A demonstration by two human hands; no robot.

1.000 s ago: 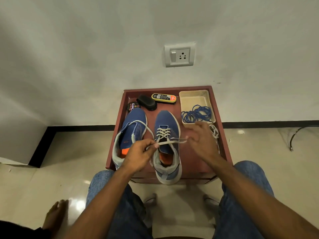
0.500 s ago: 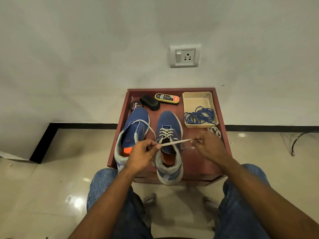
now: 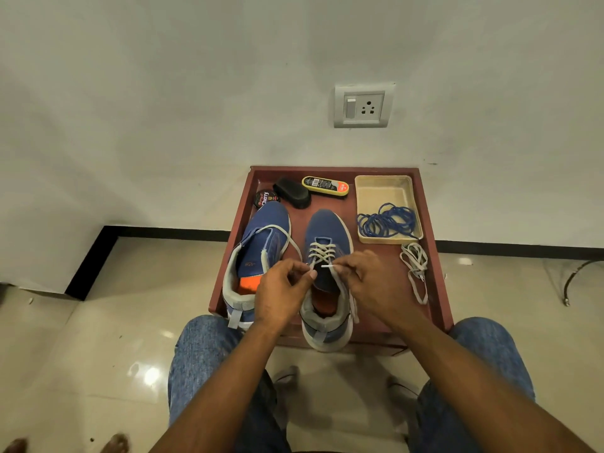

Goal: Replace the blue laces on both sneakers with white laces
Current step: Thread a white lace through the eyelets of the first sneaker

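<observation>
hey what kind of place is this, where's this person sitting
Probably a room in a home, seated by a wall. Signs: a polished tile floor, a wall socket, and a low reddish-brown table holding sneakers and a shoe polish tin.

Bare red surface of the low table (image 3: pixel 385 289) lies open between the right sneaker (image 3: pixel 328 237) and the loose white lace (image 3: pixel 415 266) at the table's right edge. Beyond the sneaker's toe a narrow bare strip runs to the rear rim. That rear band is obstructed by a polish tin (image 3: pixel 266 198), black brush (image 3: pixel 292 192), yellow applicator (image 3: pixel 325 186) and beige tray (image 3: pixel 385 194) holding blue laces (image 3: pixel 387 220). The left sneaker (image 3: pixel 258 250) closes the left side.
</observation>
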